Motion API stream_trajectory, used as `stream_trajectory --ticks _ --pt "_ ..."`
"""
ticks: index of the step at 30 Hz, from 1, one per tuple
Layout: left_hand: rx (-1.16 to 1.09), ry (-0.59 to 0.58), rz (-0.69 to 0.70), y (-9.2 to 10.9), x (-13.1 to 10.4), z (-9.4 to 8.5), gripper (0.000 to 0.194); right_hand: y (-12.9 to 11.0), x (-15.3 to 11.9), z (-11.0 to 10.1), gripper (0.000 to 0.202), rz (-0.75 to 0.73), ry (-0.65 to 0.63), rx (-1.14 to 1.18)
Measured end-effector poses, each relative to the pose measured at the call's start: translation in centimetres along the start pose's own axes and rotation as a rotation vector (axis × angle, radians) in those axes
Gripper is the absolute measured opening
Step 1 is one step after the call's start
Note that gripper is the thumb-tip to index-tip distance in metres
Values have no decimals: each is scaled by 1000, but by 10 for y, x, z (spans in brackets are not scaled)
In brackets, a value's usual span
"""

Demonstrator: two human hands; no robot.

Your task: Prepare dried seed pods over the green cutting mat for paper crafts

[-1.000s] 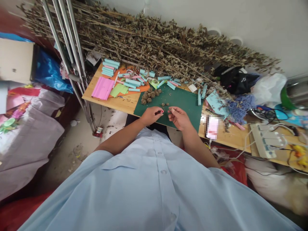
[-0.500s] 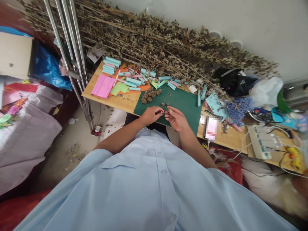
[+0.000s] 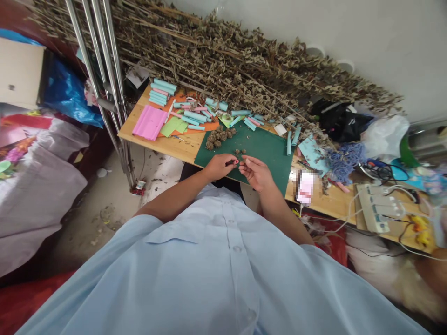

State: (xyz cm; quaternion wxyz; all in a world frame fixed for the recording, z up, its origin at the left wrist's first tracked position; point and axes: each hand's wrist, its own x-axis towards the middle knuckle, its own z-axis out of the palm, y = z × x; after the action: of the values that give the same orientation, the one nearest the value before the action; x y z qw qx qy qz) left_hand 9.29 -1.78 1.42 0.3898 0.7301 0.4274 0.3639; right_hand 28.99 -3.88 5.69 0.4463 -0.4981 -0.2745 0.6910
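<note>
My left hand (image 3: 220, 167) is closed, thumb and index finger pinched together over the near edge of a dark green cutting mat (image 3: 268, 151). Facing it across a small gap, my right hand (image 3: 257, 173) pinches with its thumb and forefinger while the other fingers curl. Whatever sits in either pinch is too small to make out. Just beyond the fingertips lie two small brown balls (image 3: 240, 151) that look like crumbled dried plant. A heap of larger brown clumps (image 3: 219, 137) rests on the mat's far left part.
Rolled blue paper tubes (image 3: 195, 116) and a pink paper stack (image 3: 150, 123) lie on the wooden table (image 3: 171, 148). Dried leafy stalks (image 3: 223, 60) lie along the back. Rightward are a phone (image 3: 305, 187), blue yarn (image 3: 340, 160) and a power strip (image 3: 373, 208). Metal poles (image 3: 108, 70) stand left.
Both hands keep nearly the same place, with only slight finger movement. The camera view has shifted slightly.
</note>
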Motion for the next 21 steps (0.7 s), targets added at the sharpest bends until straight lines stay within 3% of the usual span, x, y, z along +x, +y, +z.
stream_trajectory --ticks 8,17,21 --pt "-14 -1 17 -1 0 -1 14 3 1 3 32 -23 46 -57" --pt "-19 -3 3 0 0 -1 13 9 5 4 40 -198 112 -154" --pt "-29 -5 -14 2 0 -2 12 8 6 5 37 -180 138 -117"
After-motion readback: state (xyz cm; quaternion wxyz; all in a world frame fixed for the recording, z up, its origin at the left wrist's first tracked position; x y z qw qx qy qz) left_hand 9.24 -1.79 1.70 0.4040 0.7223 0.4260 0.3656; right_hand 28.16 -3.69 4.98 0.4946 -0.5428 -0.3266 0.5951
